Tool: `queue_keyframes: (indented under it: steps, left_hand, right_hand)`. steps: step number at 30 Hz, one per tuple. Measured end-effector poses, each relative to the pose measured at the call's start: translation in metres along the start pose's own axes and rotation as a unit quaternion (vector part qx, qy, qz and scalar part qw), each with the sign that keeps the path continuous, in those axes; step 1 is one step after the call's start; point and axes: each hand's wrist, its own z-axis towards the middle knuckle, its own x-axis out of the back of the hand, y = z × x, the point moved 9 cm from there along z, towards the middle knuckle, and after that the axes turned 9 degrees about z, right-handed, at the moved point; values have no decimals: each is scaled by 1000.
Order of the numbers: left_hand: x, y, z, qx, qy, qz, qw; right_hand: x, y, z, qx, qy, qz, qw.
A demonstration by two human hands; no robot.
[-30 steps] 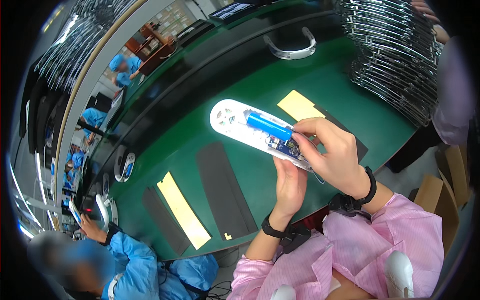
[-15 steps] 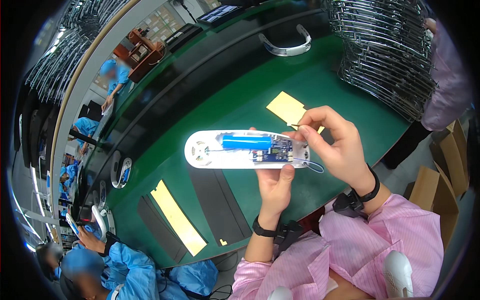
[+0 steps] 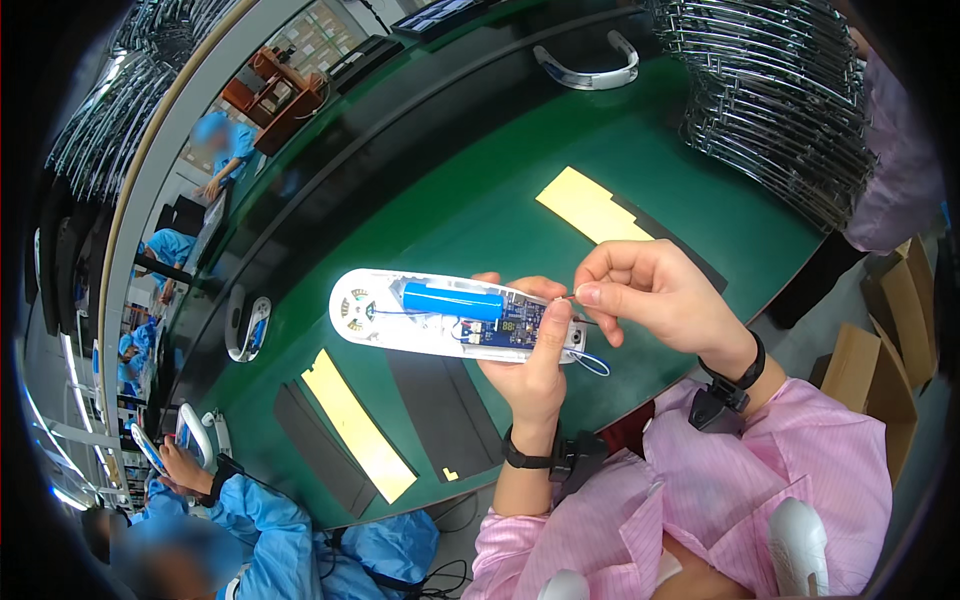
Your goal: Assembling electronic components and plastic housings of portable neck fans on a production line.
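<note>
A long white plastic housing (image 3: 428, 336) lies open side up in my left hand (image 3: 535, 380), which grips its right end. Inside sit a blue cylindrical battery (image 3: 453, 302) and a blue circuit board (image 3: 490, 335); a round vented part is at the left end. My left thumb presses over the board's right side. My right hand (image 3: 665, 295) is closed in a pinch on a thin dark wire (image 3: 570, 296) beside that thumb. The wire's end is hidden by the thumb. A blue wire loop (image 3: 597, 365) sticks out from the housing's right end.
On the green table lie a yellow-faced sheet (image 3: 575, 205), black strips (image 3: 440, 400) and a yellow strip (image 3: 355, 425). Metal frames (image 3: 770, 100) are stacked at far right. A white curved part (image 3: 590, 78) lies at the back. A co-worker in blue (image 3: 270, 520) sits at left; cardboard boxes (image 3: 850, 370) stand right.
The housing has shifted left and slightly tilted. My right hand has come down to its right end with the wire, and my left thumb has moved up onto the board.
</note>
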Motion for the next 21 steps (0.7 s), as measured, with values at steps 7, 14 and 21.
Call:
queue_keyframes:
  steps: [7,14,21]
  left_hand:
    - [2,-2,2,1,15,-13,1000]
    - [1,-6,2,14,5,-26,1000]
    - [-5,7,13,26,69,-231,970]
  right_hand:
    - [-21,-49,-23,433,52,-386,813]
    - [-25,-49,-29,467,69,-396,787]
    - [-16,-27,-18,347,76,-251,900]
